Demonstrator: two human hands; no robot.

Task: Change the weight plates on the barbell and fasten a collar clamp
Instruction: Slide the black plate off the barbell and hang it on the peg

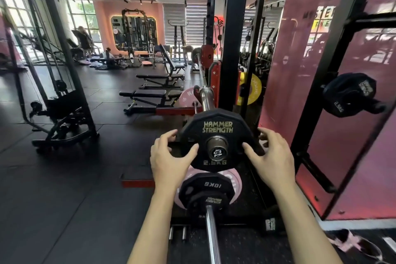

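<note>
We see a black Hammer Strength 2.5 kg plate (217,139) sitting on the sleeve end of the racked barbell (206,98). Our left hand (169,156) and right hand (271,153) flank it with fingers spread and loosely curled, thumbs touching its face; we cannot tell whether either truly grips it. Below, a black 10 kg plate (206,188) rests against a pink plate (234,180) on a second bar (212,236).

Black 2.5 kg plate (216,135): upright at my barbell's (206,97) sleeve end. Barbell: steel, racked, running away from me.
</note>
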